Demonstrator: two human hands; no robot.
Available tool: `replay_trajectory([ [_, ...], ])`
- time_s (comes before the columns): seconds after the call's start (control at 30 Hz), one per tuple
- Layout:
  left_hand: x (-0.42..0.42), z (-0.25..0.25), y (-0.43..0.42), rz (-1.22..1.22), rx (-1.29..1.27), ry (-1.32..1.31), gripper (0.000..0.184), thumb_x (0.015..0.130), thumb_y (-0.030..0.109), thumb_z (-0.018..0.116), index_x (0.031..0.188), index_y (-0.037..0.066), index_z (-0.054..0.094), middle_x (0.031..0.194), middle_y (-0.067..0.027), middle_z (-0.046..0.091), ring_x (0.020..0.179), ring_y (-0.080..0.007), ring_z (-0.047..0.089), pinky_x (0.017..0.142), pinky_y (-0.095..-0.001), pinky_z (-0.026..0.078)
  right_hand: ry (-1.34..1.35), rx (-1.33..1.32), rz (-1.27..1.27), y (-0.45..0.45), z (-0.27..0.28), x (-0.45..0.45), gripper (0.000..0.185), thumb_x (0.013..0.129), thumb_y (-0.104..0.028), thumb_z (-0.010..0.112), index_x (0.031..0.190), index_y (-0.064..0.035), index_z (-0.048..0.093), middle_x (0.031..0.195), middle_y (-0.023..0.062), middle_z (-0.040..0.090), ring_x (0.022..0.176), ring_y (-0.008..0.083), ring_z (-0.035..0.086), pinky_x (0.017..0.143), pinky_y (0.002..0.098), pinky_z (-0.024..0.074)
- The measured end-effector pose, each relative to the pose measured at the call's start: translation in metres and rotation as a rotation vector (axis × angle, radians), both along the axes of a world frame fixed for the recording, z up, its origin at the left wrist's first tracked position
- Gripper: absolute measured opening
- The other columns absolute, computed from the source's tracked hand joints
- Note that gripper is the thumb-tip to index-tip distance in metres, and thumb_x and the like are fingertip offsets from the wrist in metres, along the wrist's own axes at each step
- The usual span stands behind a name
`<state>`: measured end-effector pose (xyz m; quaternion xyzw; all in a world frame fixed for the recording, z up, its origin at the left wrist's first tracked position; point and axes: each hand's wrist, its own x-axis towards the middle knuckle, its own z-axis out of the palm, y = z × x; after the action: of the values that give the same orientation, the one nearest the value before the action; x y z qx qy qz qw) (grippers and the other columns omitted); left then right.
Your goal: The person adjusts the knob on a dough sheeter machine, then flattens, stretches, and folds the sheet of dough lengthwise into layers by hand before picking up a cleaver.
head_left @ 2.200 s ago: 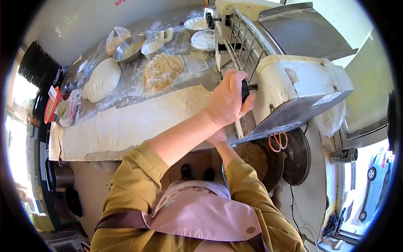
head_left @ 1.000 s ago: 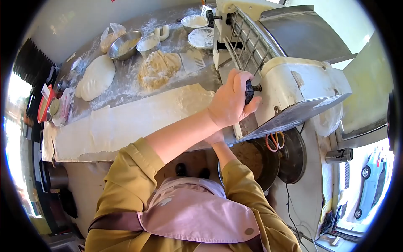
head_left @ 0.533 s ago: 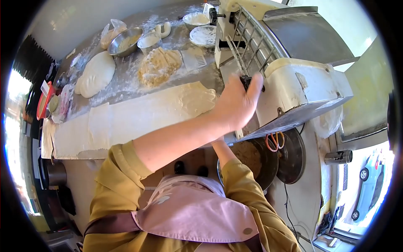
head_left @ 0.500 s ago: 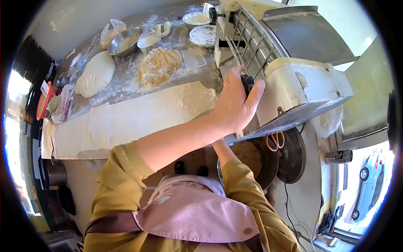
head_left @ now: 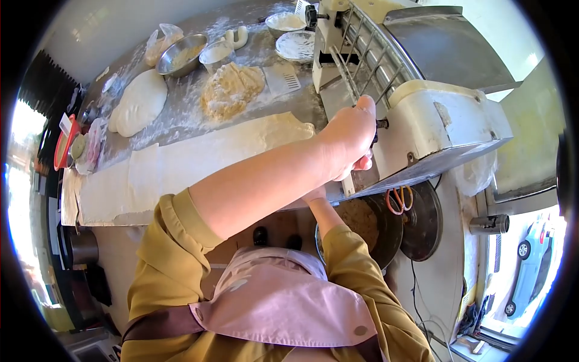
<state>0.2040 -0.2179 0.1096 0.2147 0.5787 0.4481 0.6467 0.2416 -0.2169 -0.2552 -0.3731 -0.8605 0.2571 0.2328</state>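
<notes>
My left hand [head_left: 354, 136] is closed around a black knob [head_left: 375, 134] on the side of a white roller machine [head_left: 446, 114], and the hand hides most of the knob. Beneath the left forearm, my right hand [head_left: 315, 194] is at the table's front edge, its fingers hidden. A long flat pale dough sheet [head_left: 199, 157] lies along that edge, its right end near the left forearm. Behind the sheet are a crumbly yellowish dough heap [head_left: 232, 90] and a smooth white dough lump [head_left: 142, 102].
A metal bowl [head_left: 182, 55], a clear cup [head_left: 217, 54], two floury bowls [head_left: 284, 23] [head_left: 295, 45] and a white slotted scraper [head_left: 282, 79] stand or lie on the floured table [head_left: 187, 99]. Orange-handled scissors [head_left: 399, 200] hang below the machine, near a large round pot [head_left: 392, 226].
My left hand has turned on the knob, its back now facing up and the thumb side changed. The view has shifted slightly. My right hand stays by the table edge.
</notes>
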Motion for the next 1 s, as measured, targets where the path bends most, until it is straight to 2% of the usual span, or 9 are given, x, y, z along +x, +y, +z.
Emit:
replay_trajectory([
  [0.07,0.002,0.009,-0.002,0.031,-0.059,-0.008,0.038,0.098,0.036,0.030,0.089,0.002,0.045,0.070,-0.0077,0.040,0.055,-0.0172,0.041,0.046,-0.0302,0.044,0.080,-0.068,-0.031,0.001,0.008,-0.003,0.065,0.082,-0.043,0.066,0.139,-0.0168,0.046,0.134,0.0146,0.055,0.119,0.0362,0.054,0.099,0.0447,0.0447],
  [0.2,-0.001,0.008,0.002,0.038,-0.101,-0.120,0.036,0.099,0.037,0.031,0.087,0.005,0.043,0.070,-0.0051,0.037,0.055,-0.0145,0.039,0.046,-0.0287,0.044,-0.026,0.288,0.008,0.009,-0.015,-0.005,0.065,0.082,-0.043,0.067,0.138,-0.0166,0.048,0.131,0.0148,0.057,0.116,0.0366,0.056,0.096,0.0447,0.0467],
  [0.43,-0.004,-0.011,0.002,-0.034,0.057,-0.036,0.048,0.100,0.042,0.029,0.083,0.000,0.044,0.063,-0.0090,0.044,0.048,-0.0186,0.044,0.047,-0.0347,0.046,-0.028,0.129,-0.027,0.002,0.000,-0.002,0.063,0.081,-0.041,0.069,0.135,-0.0155,0.051,0.128,0.0160,0.058,0.112,0.0375,0.058,0.095,0.0456,0.0479],
  [0.57,-0.002,-0.009,-0.009,0.012,0.225,0.200,0.051,0.101,0.043,0.036,0.097,-0.007,0.047,0.066,-0.0151,0.052,0.051,-0.0253,0.053,0.052,-0.0396,0.048,-0.056,-0.066,0.066,0.008,-0.014,-0.003,0.062,0.083,-0.039,0.067,0.138,-0.0153,0.048,0.135,0.0153,0.054,0.121,0.0342,0.054,0.101,0.0438,0.0444],
  [0.67,0.001,-0.054,-0.005,0.114,0.773,0.607,0.043,0.099,0.045,0.047,0.101,0.001,0.045,0.067,-0.0130,0.048,0.058,-0.0237,0.050,0.061,-0.0369,0.047,-0.071,-0.013,-0.002,-0.005,0.023,-0.003,0.062,0.085,-0.039,0.064,0.140,-0.0150,0.046,0.143,0.0133,0.047,0.133,0.0292,0.044,0.107,0.0412,0.0378],
  [0.73,-0.007,-0.063,-0.003,0.048,0.927,0.726,0.049,0.095,0.044,0.058,0.112,0.001,0.043,0.082,-0.0168,0.053,0.069,-0.0276,0.054,0.068,-0.0386,0.048,-0.007,-0.074,-0.013,-0.008,0.042,-0.001,0.062,0.087,-0.038,0.062,0.141,-0.0149,0.045,0.148,0.0121,0.043,0.139,0.0258,0.037,0.111,0.0397,0.0334],
  [0.8,-0.014,-0.080,0.005,0.066,1.171,0.900,0.052,0.093,0.043,0.061,0.116,0.001,0.042,0.091,-0.0172,0.053,0.074,-0.0287,0.055,0.068,-0.0387,0.048,-0.042,0.253,-0.025,-0.004,0.011,-0.003,0.056,0.085,-0.036,0.065,0.135,-0.0145,0.051,0.140,0.0140,0.051,0.130,0.0288,0.047,0.107,0.0415,0.0391],
  [0.97,-0.041,-0.091,0.039,-0.015,1.713,1.258,0.064,0.074,0.041,0.078,0.112,-0.001,0.047,0.102,-0.0171,0.053,0.075,-0.0320,0.060,0.062,-0.0373,0.054,0.039,-0.116,-0.021,-0.003,0.043,0.002,0.039,0.081,-0.032,0.069,0.115,-0.0141,0.063,0.113,0.0160,0.064,0.104,0.0370,0.059,0.090,0.0467,0.0483],
  [1.0,-0.042,-0.092,0.040,-0.028,1.735,1.242,0.063,0.078,0.043,0.075,0.115,-0.001,0.047,0.102,-0.0178,0.052,0.077,-0.0325,0.059,0.064,-0.0378,0.053,0.043,-0.166,-0.024,-0.003,0.043,0.002,0.036,0.080,-0.031,0.070,0.111,-0.0141,0.065,0.109,0.0162,0.066,0.100,0.0383,0.060,0.087,0.0471,0.0494],
])
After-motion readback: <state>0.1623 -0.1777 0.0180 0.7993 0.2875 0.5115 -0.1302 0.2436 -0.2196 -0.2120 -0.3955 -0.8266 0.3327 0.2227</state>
